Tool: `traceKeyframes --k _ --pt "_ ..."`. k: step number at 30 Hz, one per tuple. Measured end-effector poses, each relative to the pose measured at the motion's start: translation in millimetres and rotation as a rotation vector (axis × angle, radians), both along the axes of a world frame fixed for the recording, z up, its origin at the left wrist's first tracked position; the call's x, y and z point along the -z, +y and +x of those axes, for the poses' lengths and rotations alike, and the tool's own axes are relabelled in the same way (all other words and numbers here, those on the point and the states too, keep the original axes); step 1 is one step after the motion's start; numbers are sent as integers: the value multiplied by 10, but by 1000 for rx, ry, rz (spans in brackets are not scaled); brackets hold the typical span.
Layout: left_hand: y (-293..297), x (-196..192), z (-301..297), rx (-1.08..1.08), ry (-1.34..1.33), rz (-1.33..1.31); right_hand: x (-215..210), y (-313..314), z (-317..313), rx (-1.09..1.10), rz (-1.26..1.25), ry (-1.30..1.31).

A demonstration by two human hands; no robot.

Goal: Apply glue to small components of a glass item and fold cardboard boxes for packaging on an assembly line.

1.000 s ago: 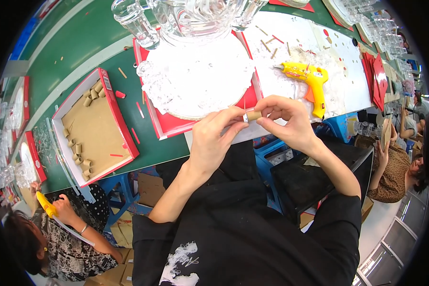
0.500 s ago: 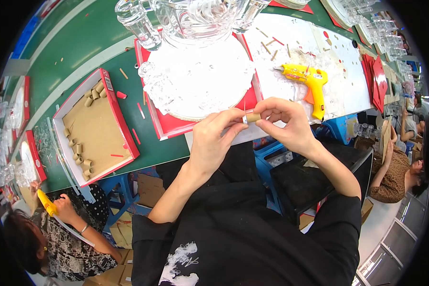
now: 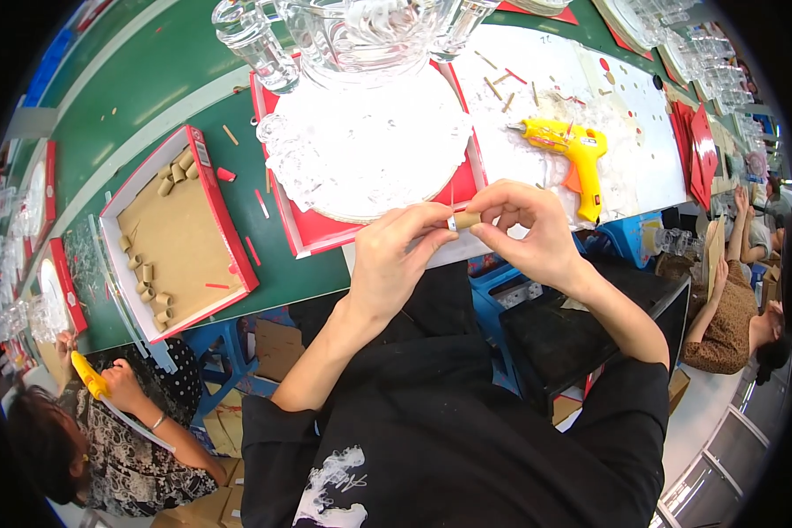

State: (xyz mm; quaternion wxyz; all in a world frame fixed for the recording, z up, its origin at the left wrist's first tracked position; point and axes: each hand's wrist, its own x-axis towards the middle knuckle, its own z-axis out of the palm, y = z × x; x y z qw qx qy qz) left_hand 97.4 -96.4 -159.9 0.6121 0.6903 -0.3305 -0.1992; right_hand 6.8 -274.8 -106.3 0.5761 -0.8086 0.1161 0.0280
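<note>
Just past the near edge of a red box (image 3: 312, 231), my two hands meet at a short brown cardboard tube (image 3: 469, 220). The thumb and fingers of my right hand (image 3: 536, 233) pinch one end of this tube. My left hand (image 3: 394, 260) closes its fingertips on a narrow strip (image 3: 453, 223), white with a thin red upper part, against the tube's other end. Whether the strip sticks to the tube I cannot tell. Inside the red box lies a round white board (image 3: 361, 158), its edge partly covered by clear crumpled film.
Left stands a shallow red-rimmed carton (image 3: 222, 211) with several cardboard tubes (image 3: 145, 286). Clear glassware (image 3: 352, 40) rises beyond the white board. A yellow glue gun (image 3: 580, 158) lies right, near scattered sticks. A co-worker (image 3: 123, 431) at lower left holds another glue gun (image 3: 88, 374).
My hands stay almost in place, still pinching the tube and strip. The tube has tilted slightly between my fingers. The far-right person's hand has been raised.
</note>
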Motion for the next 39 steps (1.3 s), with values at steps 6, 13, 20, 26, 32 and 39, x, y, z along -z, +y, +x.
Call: traceKeyframes --k 6,13,20,26,32,39 --pt "-20 -7 -38 -33 84 -30 -51 6 26 4 -73 -15" --pt "-119 -111 -64 3 -59 46 31 -129 1 142 246 43" --pt "-161 -10 -37 34 -149 45 72 -145 -57 197 347 155" --pt "-196 -30 -29 13 -152 56 17 -299 -155 183 48 43" --pt "-212 -78 -56 -23 -13 49 -38 -975 -370 301 -920 -127" --pt "-257 -70 -94 -64 -94 116 126 -1245 -460 448 -946 225"
